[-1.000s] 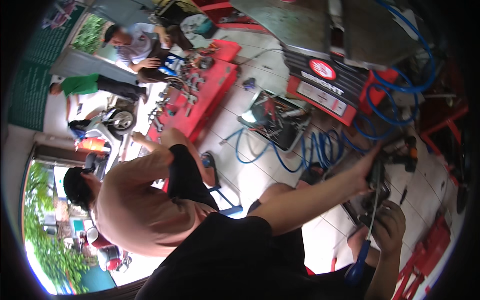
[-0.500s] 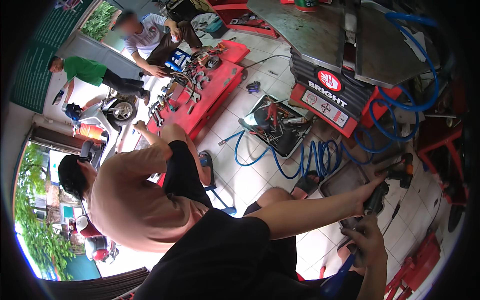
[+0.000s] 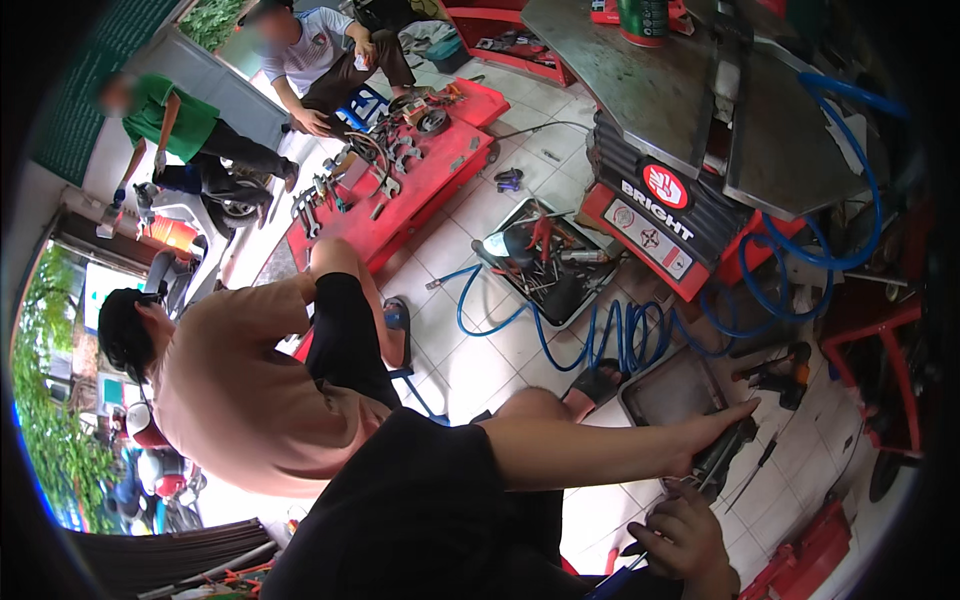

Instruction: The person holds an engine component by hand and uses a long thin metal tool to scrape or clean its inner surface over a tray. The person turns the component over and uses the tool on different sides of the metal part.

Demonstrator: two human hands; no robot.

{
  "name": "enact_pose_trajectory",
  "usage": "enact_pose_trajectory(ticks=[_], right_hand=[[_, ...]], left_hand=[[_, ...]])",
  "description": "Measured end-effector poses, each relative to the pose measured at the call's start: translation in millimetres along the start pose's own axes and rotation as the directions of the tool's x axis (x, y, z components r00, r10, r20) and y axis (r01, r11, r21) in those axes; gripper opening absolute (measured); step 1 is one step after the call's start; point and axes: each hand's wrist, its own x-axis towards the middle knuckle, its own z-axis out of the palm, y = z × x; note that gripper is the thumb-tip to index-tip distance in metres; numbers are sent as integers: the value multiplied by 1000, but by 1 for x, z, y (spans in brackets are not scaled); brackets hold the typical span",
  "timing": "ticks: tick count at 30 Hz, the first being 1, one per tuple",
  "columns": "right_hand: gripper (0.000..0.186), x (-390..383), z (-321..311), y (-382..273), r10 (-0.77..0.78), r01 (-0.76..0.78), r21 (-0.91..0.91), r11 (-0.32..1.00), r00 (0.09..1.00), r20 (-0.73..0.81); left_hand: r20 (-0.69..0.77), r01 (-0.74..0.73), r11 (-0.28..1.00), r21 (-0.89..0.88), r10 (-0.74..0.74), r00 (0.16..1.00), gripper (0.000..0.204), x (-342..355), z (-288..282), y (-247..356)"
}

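My left hand (image 3: 708,436) grips a dark, elongated metal part (image 3: 722,462), its fingers lying over the upper side. Close below it, my right hand (image 3: 685,535) is curled round a tool, of which a blue length (image 3: 618,582) shows toward the lower edge. A thin pale shaft seems to run from the right hand to the part; whether it touches cannot be made out. Beyond my left hand lie a shallow grey tray (image 3: 672,388) and an orange-and-black cordless drill (image 3: 780,376). A slim dark rod (image 3: 752,474) rests on the tiles to the right.
A coiled blue hose (image 3: 640,338) crosses the floor beside a tray of tools (image 3: 522,213). A red lift table with a metal top (image 3: 635,85) stands ahead. Left, a person in a tan shirt (image 3: 225,400) sits by a red bench (image 3: 425,195); two more people are behind.
Both hands have moved lower in the view, the right one also leftward. The metal part has tilted with them. At left, the seated person's arm has drawn back from the bench.
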Motion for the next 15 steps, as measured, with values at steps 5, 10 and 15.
enact_pose_trajectory(ticks=[5, 10, 15], right_hand=[[35, -1, -2, 1, 8, -9, 66, 998, 1000, 10], [34, 22, -31, -7, -116, 124, -85, 989, 989, 95], [37, 6, -29, -14, -14, 33, -115, 993, 987, 157]], left_hand=[[97, 2, 996, -92, 7, 995, 50, 3, -7, -2], [-22, -83, 994, -74, 81, 996, 49, -8, -5, 8], [-28, -62, 993, -98, 60, 998, 48, -8, 1, 9]])
